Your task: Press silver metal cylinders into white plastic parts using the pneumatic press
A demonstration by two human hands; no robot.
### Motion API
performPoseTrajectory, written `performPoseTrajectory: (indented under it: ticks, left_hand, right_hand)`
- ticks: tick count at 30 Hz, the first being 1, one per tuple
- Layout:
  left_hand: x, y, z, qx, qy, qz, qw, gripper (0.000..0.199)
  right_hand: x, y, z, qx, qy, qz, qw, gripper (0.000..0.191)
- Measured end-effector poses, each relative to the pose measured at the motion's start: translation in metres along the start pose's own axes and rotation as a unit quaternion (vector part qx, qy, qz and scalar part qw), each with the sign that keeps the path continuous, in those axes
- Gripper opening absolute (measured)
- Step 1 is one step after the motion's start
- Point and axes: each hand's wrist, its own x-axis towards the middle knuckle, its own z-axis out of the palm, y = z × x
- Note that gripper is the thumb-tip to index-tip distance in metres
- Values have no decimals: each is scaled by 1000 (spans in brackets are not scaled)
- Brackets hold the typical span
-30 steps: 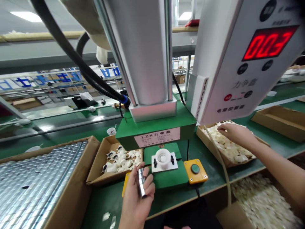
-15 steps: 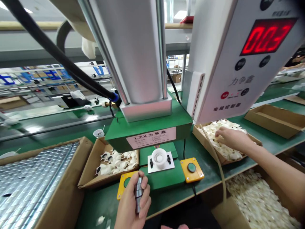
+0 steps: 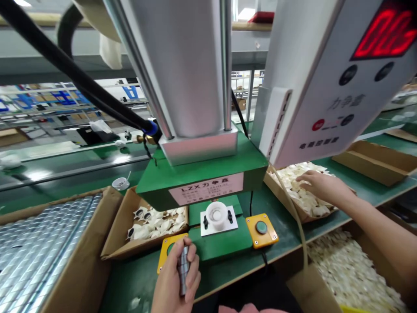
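My left hand is closed around a short stack of silvery metal rings, held upright in front of the press. Beside it, partly covered by the hand, is a yellow button box. My right hand reaches into a cardboard box of white plastic pieces, its fingers bent together on the pile. What the fingertips pinch, if anything, is hidden. Between the hands, a round white holder sits on the green press base, under the press head.
On the left stands a carton packed with rows of silvery rings. Next to it is a box of white pieces, some with dark round parts. A second yellow button box is right of the base. A control box overhangs the right side.
The view has shifted slightly, so the control box sits further right. My left hand still grips the ring stack, and my right hand stays at the pile with its fingers slightly shifted.
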Motion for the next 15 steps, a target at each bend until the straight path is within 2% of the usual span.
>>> performPoseTrajectory:
  ticks: [5,11,15]
  left_hand:
    - [1,-2,2,17,12,3,1000,15]
    - [0,-4,1,22,14,6,1000,15]
    - [1,-6,0,19,16,10,1000,16]
  right_hand:
    - [1,-7,1,-28,0,8,1000,27]
    - [2,-7,4,-17,41,32,999,33]
    - [2,-10,4,4,69,13,997,28]
